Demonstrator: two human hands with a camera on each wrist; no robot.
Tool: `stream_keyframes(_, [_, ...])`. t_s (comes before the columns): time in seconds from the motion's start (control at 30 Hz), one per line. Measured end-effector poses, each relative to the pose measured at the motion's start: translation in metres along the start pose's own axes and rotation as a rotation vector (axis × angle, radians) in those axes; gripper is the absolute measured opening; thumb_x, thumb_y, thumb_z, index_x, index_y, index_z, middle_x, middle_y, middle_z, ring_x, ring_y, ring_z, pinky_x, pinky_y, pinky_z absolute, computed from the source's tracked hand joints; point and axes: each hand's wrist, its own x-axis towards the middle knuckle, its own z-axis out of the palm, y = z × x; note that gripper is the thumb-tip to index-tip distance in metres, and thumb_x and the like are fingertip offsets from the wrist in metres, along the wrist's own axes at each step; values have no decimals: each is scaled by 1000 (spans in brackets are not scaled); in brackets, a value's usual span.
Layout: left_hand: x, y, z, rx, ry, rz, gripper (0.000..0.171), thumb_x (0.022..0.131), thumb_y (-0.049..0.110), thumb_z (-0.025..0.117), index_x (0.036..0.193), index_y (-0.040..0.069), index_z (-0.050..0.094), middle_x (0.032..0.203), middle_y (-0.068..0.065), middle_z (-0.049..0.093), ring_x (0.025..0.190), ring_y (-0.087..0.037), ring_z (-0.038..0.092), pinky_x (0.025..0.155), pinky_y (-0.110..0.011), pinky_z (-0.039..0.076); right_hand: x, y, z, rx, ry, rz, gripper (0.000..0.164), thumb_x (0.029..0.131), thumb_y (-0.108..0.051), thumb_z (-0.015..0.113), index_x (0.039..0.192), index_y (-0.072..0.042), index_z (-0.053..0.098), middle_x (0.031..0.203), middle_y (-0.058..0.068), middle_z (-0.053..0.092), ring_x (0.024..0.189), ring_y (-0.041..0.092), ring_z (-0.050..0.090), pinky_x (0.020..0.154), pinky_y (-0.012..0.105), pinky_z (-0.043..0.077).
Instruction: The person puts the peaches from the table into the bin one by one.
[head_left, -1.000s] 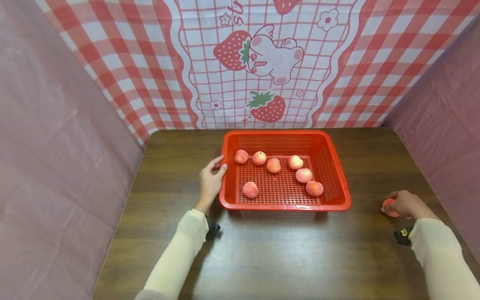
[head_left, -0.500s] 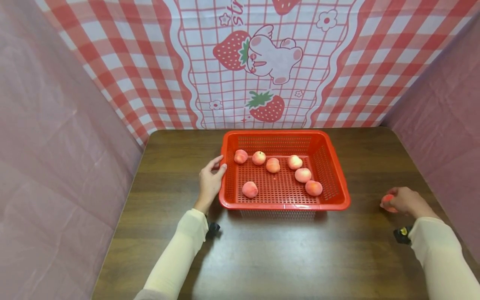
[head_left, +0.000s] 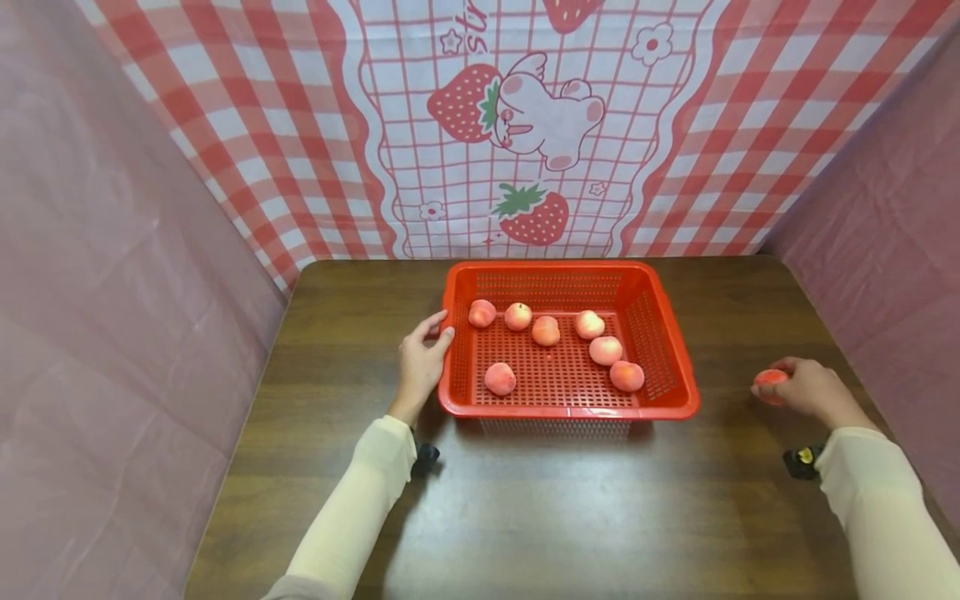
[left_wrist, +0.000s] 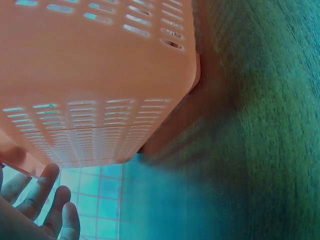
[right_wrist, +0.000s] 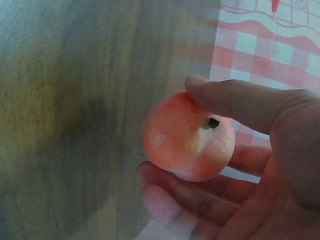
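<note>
A peach (right_wrist: 187, 137) sits between the thumb and curled fingers of my right hand (head_left: 817, 392), to the right of the basket. Its dark stem end shows in the right wrist view. My left hand (head_left: 422, 363) rests at the left rim of a red perforated plastic basket (head_left: 570, 413), thumb and forefinger right at the edge. In the left wrist view, the other fingers (left_wrist: 59, 207) stand loosely extended beside the basket wall. Several peaches lie inside the basket, among them a lone peach (head_left: 500, 379) near its front left and a peach (head_left: 627, 377) at its front right.
The basket stands toward the back of a brown wooden table (head_left: 525, 517). Behind it hangs a red-and-white checked cloth (head_left: 300, 125) with strawberry prints. A pink curtain (head_left: 97, 333) closes off the left side, and another curtain (head_left: 885, 208) the right.
My right hand has moved up and slightly left in the head view, carrying the peach from its spot at the table's right. The left hand and the basket stay in place.
</note>
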Motion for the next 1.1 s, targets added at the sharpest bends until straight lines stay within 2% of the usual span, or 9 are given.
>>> stream_keyframes(0.2, [0,-3,1,4,2,-7,32,89,14,69,121,11,69,100,-18,72,86,-31,71,80,-43,58,-2,-7,-2,43,53,-7,69,90,-42,64,123,17,47,108,40,57,86,45,58,64,43,46])
stream_keyframes(0.43, [-1,-4,1,14,7,3,32,89,14,68,121,11,69,101,-17,72,86,-29,71,79,-41,58,-6,-21,-5,80,95,-6,74,91,-45,63,129,15,44,111,39,56,89,44,57,65,44,48])
stream_keyframes(0.63, [0,-4,1,33,16,16,32,89,14,69,121,12,70,102,-16,73,87,-28,71,79,-38,58,-5,-33,-11,98,132,-28,71,89,-43,66,129,13,46,110,37,58,87,41,57,61,31,42])
stream_keyframes(0.73, [0,-3,1,38,14,17,31,89,15,69,121,12,70,103,-15,73,87,-28,71,80,-39,58,-5,-40,-13,99,157,-53,70,89,-43,67,128,12,48,110,37,58,88,41,57,61,28,40])
stream_keyframes(0.93, [0,-3,0,30,12,10,32,89,16,69,121,12,70,104,-14,73,89,-28,70,82,-42,57,-4,-55,-15,124,207,-97,67,88,-41,69,126,11,52,109,35,60,90,41,57,63,27,39])
stream_keyframes(1.1, [0,-3,1,31,15,11,32,90,17,69,121,12,70,104,-14,73,88,-26,70,81,-40,57,-2,-60,-15,136,212,-103,68,88,-43,69,127,11,51,108,33,61,90,39,57,64,27,40])
